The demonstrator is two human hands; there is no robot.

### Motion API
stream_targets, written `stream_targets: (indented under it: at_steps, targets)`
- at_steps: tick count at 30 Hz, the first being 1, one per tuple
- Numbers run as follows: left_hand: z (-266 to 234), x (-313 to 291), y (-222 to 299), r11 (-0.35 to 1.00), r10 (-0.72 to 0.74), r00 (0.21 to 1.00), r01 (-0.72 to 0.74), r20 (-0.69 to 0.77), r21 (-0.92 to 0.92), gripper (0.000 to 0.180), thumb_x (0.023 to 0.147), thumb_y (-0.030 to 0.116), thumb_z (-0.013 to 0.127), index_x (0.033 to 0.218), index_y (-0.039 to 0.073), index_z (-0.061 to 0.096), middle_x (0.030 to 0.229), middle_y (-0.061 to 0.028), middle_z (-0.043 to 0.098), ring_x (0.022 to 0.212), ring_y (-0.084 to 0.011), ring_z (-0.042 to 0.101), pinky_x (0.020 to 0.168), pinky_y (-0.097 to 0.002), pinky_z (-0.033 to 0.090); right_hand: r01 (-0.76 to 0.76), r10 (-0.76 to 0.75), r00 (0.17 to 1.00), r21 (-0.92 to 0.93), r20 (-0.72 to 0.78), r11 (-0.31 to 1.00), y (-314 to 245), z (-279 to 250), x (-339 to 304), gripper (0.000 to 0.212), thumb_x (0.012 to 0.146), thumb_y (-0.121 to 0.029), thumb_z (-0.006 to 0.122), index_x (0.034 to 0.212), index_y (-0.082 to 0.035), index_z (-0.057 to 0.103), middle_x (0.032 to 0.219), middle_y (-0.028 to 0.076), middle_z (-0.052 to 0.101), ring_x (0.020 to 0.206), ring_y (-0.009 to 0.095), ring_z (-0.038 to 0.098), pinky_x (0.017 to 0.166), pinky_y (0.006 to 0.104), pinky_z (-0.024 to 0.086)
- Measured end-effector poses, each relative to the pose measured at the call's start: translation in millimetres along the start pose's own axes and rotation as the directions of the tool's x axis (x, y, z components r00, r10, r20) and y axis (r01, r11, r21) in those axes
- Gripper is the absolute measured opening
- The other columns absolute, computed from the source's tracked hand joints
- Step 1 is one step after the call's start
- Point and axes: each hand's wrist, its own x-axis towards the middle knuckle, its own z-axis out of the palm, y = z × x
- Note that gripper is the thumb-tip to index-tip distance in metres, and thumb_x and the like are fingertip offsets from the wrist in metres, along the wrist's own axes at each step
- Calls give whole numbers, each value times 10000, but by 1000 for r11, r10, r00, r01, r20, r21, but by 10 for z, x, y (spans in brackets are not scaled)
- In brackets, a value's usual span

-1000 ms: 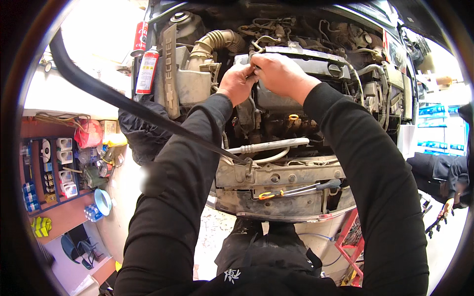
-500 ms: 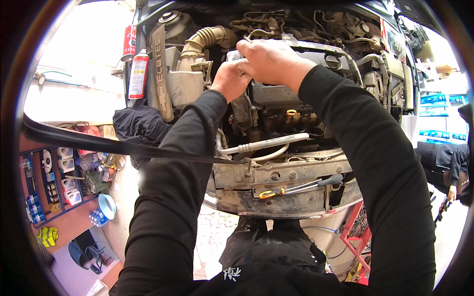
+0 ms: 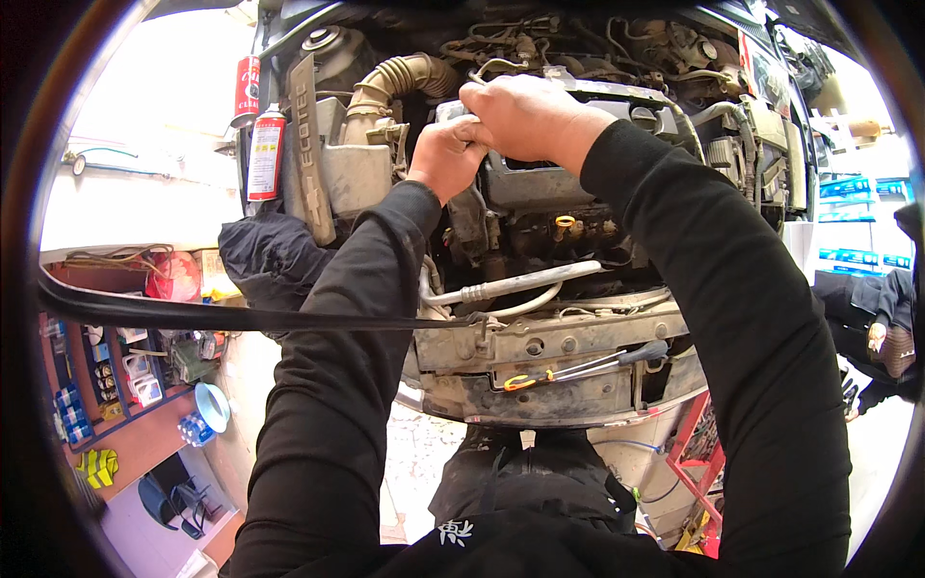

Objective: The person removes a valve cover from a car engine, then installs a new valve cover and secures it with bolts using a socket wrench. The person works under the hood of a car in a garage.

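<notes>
One grimy engine [image 3: 549,236] spreads from your 11 to your 2 o'clock, and the metal front frame [image 3: 448,349] lies below it, on your side. A long black strap [image 3: 193,314] crosses in from 9 o'clock toward the middle. At 1 o'clock, just below your hands, sits a grey engine panel [image 3: 540,188]; it looks stiff, firmly seated and gritty rather than slick, so its rim should give a better hold than its flat face. Between 11 and 12, the ribbed hose [image 3: 409,75] probably flexes a little; cup it around the ridges.

Your right hand [image 3: 525,116] arches over the engine near 12 o'clock, knuckles up, fingers curled narrow. Your left hand [image 3: 448,159] meets it from its 8 o'clock side, curled just as tightly. You cannot tell from this angle whether anything sits between the fingertips; any piece hidden there must be small, likely light and easily dropped, best pinched by its edges.

A long tool [image 3: 585,365] with an orange end lies across the frame at 4 o'clock. Two spray cans, red [image 3: 247,87] and red-and-white [image 3: 265,154], sit around 10. Smallest, a yellow ring [image 3: 565,222] shows at 2.
</notes>
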Motion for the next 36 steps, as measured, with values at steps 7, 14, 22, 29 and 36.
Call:
stream_targets:
  at_steps: [7,14,22,29,36]
  targets:
    - [28,61,-52,985,59,996,-47,-70,167,186,1008,120,791,1150,3,812,1057,-185,835,996,-309,799,910,-401,611,158,-158,987,1,41,987,-27,-9,23,278,921,-62,837,1192,-72,780,1167,193,824,1136,385,813,984,487,645]
    - [-69,28,27,981,-117,993,111,30,156,153,1017,147,781,1098,31,841,999,-164,835,946,-339,796,864,-401,618,47,-47,999,9,26,999,-46,-34,13,320,907,-104,876,1207,-68,772,1155,192,834,1096,390,824,957,480,652]
    - [-16,47,40,980,29,998,-38,51,197,219,1013,158,806,1141,-21,806,988,-183,845,892,-254,796,817,-398,603,265,-277,957,-122,-90,956,77,77,-3,298,915,-141,868,1186,-69,768,1081,207,847,1024,376,839,935,476,660]
    - [1,75,108,988,-40,999,40,0,-150,248,1017,224,815,1116,-3,827,1028,-210,836,970,-379,812,898,-448,621,-36,35,998,-23,-51,999,-13,13,-25,331,925,-118,858,1241,-65,774,1094,201,856,1061,376,842,945,469,660]
    - [-22,29,103,999,-33,995,30,89,30,113,1033,41,743,1098,-35,796,981,-150,848,910,-233,791,831,-373,597,190,-202,975,-129,-88,973,-13,19,-92,270,932,-130,857,1191,-76,801,1156,180,850,1136,367,826,1002,450,642]
